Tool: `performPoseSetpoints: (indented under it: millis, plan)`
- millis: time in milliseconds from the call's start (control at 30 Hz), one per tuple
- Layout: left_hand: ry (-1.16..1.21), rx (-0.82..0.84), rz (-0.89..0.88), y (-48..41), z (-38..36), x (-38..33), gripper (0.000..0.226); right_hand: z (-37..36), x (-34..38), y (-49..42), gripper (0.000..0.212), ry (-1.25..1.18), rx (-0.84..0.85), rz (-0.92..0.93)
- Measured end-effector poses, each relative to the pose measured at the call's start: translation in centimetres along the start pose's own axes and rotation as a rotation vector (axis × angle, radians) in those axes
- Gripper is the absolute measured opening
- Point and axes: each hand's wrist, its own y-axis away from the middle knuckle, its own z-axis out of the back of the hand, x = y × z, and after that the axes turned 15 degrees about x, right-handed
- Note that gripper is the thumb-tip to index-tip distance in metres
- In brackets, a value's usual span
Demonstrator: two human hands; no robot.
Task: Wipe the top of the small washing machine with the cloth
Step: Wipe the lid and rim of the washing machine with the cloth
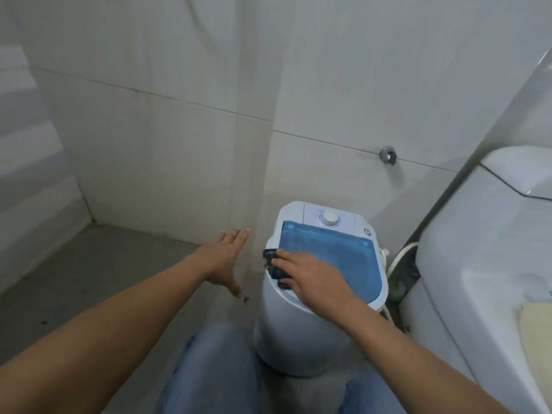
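The small white washing machine [301,330] stands on the floor against the tiled wall, with a blue see-through lid [328,249] and a white dial [329,218] at its back. My right hand [310,276] presses a dark cloth [273,265] flat onto the front left rim of the machine's top; most of the cloth is hidden under my fingers. My left hand [228,258] hovers in the air to the left of the machine, fingers spread, holding nothing.
A white toilet with its cistern [478,249] stands close on the right. A hose [400,261] runs between it and the machine. A metal wall fitting [387,154] sits above. Grey floor [89,279] stretches left; my knees in jeans are below.
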Motion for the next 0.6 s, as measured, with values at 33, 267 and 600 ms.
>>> performPoseSetpoints:
  millis: [33, 267, 600]
  plan:
    - [-0.003, 0.000, 0.012, 0.2, -0.1, 0.7, 0.158, -0.8, 0.8, -0.3, 0.041, 0.086, 0.019, 0.018]
    - [0.018, 0.015, 0.024, 0.4, -0.6, 3.0, 0.154, -0.1, 4.2, -4.9, 0.031, 0.360, 0.161, -0.243]
    - [0.022, -0.006, 0.006, 1.8, -0.4, 3.7, 0.152, 2.3, 3.4, -14.1, 0.039, 0.484, 0.418, -0.438]
